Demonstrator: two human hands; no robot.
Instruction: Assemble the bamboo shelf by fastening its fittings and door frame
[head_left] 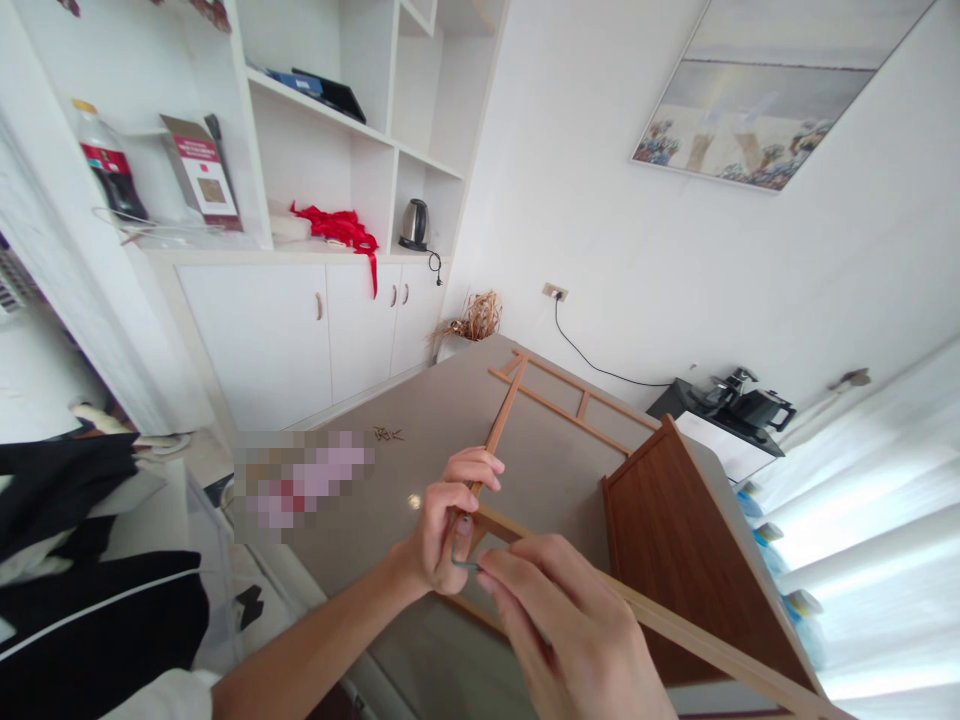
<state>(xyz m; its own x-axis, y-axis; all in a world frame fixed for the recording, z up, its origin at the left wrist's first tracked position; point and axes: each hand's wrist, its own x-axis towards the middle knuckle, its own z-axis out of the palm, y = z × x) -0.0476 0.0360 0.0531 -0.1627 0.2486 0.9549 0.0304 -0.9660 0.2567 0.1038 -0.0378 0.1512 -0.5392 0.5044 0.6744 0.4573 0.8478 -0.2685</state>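
Observation:
My left hand (450, 525) is closed around the corner of a wooden frame (694, 630), where a long slat (506, 405) runs away from me across the table. Pinched in the fingers of my right hand (570, 610) is a thin bent hex key (463, 564). Its short arm reaches up to the frame joint by my left thumb; the tip is hidden there. A second ladder-like wooden frame (581, 403) lies flat farther back, and a brown wooden panel (675, 520) stands tilted to the right of my hands.
Small metal hardware (388, 433) lies on the grey table (352, 500) to the left, near a blurred-out patch. At the right edge stands a black tea-making unit (750, 405), its cord running to a wall socket (555, 291). White shelves (322, 150) line the back left.

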